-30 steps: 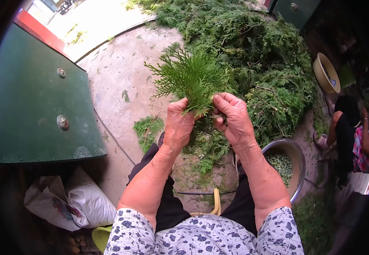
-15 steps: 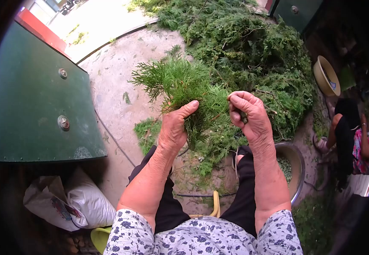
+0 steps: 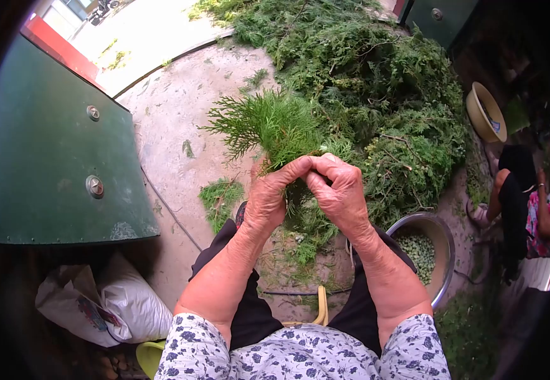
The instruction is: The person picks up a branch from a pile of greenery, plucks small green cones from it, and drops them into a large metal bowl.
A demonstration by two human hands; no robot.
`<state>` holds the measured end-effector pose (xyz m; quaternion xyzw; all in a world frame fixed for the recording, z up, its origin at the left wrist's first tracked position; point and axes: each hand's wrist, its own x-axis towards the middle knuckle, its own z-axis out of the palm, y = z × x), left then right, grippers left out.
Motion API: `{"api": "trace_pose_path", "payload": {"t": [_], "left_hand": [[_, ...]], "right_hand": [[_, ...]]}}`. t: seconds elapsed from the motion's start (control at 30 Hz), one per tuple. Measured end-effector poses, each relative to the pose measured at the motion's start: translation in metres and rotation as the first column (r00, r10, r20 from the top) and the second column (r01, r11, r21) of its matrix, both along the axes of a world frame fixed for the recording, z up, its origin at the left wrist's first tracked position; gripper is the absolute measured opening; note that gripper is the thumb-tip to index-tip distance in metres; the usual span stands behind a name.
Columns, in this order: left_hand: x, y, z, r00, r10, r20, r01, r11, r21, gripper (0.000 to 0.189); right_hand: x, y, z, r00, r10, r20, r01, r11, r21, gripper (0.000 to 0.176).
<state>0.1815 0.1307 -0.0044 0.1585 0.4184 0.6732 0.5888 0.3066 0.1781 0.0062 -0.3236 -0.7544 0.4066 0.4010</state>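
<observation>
A leafy cypress-like sprig (image 3: pixel 281 130) is gripped in my left hand (image 3: pixel 268 193), its flat green fronds fanning out above the thumb. My right hand (image 3: pixel 338 190) meets the left thumb at the sprig's base, with thumb and fingers pinched together. Small greenish cones showed in the curled right fingers a moment ago; now those fingers hide most of what they hold. Beside my right leg, a metal bowl (image 3: pixel 444 253) contains many small pale-green cones (image 3: pixel 417 253).
A large heap of cut evergreen branches (image 3: pixel 376 95) covers the floor ahead. Left are a green metal panel (image 3: pixel 47 152) and white sacks (image 3: pixel 132 301). At right, a beige basin (image 3: pixel 480 114) stands near another seated person (image 3: pixel 518 202). A cable (image 3: pixel 170 206) crosses the floor.
My right hand has moved left and inward from beside the sprig, and its fingertips now meet my left thumb. The sprig has shifted slightly right. More of the bowl shows.
</observation>
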Motion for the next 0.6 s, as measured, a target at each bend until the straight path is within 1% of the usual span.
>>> {"api": "trace_pose_path", "payload": {"t": [0.03, 0.07, 0.1, 0.13, 0.17, 0.2, 0.27, 0.3, 0.33, 0.4, 0.43, 0.47, 0.53, 0.6], "left_hand": [[0.000, 0.000, 0.000, 0.995, 0.019, 0.102, -0.015, 0.999, -0.041, 0.023], [-0.001, 0.000, 0.000, 0.979, 0.042, 0.201, -0.026, 0.996, -0.084, 0.021], [-0.003, 0.000, 0.000, 0.978, 0.059, 0.201, -0.038, 0.993, -0.108, 0.016], [-0.004, 0.000, 0.000, 0.977, 0.061, 0.202, -0.040, 0.993, -0.107, 0.016], [-0.005, 0.000, 0.001, 0.989, 0.070, 0.132, -0.055, 0.992, -0.116, 0.016], [-0.005, 0.000, 0.001, 0.995, 0.077, 0.060, -0.069, 0.990, -0.124, 0.016], [-0.006, 0.000, 0.001, 0.994, 0.077, 0.080, -0.066, 0.989, -0.134, 0.016], [-0.006, -0.001, 0.000, 0.992, 0.078, 0.100, -0.064, 0.988, -0.144, 0.017], [-0.006, -0.001, 0.001, 0.992, 0.078, 0.100, -0.063, 0.988, -0.144, 0.017], [-0.007, -0.003, 0.003, 0.993, 0.031, 0.116, -0.015, 0.990, -0.138, 0.015], [-0.007, -0.003, 0.004, 0.993, 0.031, 0.116, -0.014, 0.990, -0.140, 0.015], [-0.007, -0.003, 0.006, 0.994, 0.030, 0.109, -0.012, 0.986, -0.166, 0.015], [-0.007, -0.003, 0.005, 0.994, 0.031, 0.102, -0.011, 0.981, -0.192, 0.015], [-0.005, -0.003, 0.002, 0.997, 0.011, 0.072, -0.004, 0.995, -0.101, 0.019]], "right_hand": [[-0.001, 0.001, -0.004, 0.999, 0.018, -0.028, -0.016, 0.998, 0.059, 0.012], [-0.001, 0.001, -0.003, 0.999, 0.018, -0.028, -0.017, 0.998, 0.059, 0.012], [0.000, 0.000, 0.000, 0.994, -0.074, -0.077, 0.064, 0.990, -0.127, 0.010], [0.002, 0.000, 0.001, 0.979, -0.172, -0.106, 0.131, 0.942, -0.310, 0.009], [0.005, 0.005, -0.003, 0.976, -0.191, -0.101, 0.152, 0.940, -0.305, 0.015], [0.006, 0.008, -0.002, 0.976, -0.191, -0.101, 0.152, 0.940, -0.305, 0.015], [0.009, 0.012, -0.001, 0.974, -0.160, -0.159, 0.076, 0.897, -0.435, 0.025], [0.010, 0.015, -0.004, 0.975, -0.123, -0.186, 0.010, 0.858, -0.514, 0.033], [0.010, 0.015, -0.004, 0.975, -0.124, -0.186, 0.011, 0.858, -0.513, 0.033], [0.009, 0.015, -0.003, 0.982, -0.091, -0.167, -0.041, 0.756, -0.653, 0.031], [0.008, 0.014, 0.000, 0.967, -0.129, -0.218, -0.063, 0.714, -0.698, 0.029], [0.008, 0.014, 0.000, 0.967, -0.129, -0.218, -0.062, 0.713, -0.699, 0.029], [0.008, 0.015, -0.001, 0.941, -0.150, -0.303, -0.091, 0.751, -0.653, 0.025], [0.008, 0.015, 0.001, 0.938, -0.133, -0.321, -0.113, 0.757, -0.644, 0.024]]}}
